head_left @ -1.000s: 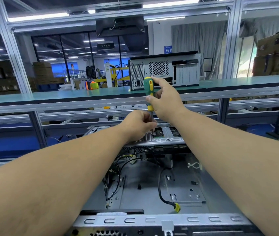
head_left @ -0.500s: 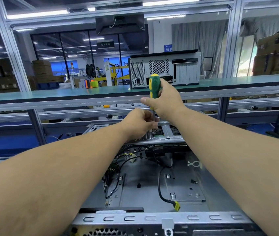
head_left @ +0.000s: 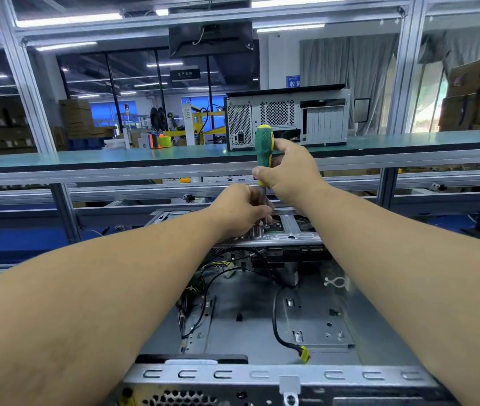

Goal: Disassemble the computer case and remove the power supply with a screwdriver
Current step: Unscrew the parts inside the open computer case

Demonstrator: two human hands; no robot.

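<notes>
Two hands work over the computer case [head_left: 288, 373]: my right hand [head_left: 290, 171] grips the screwdriver [head_left: 263, 150] upright, my left hand [head_left: 241, 210] pinches its shaft.

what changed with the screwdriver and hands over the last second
The screwdriver handle swung from a leftward tilt to nearly upright, and the right hand gripping it shifted slightly right with it. Nothing was taken up or let go. The left hand still holds the shaft low down by the metal bracket, and the open computer case and its cables have not moved.
</notes>
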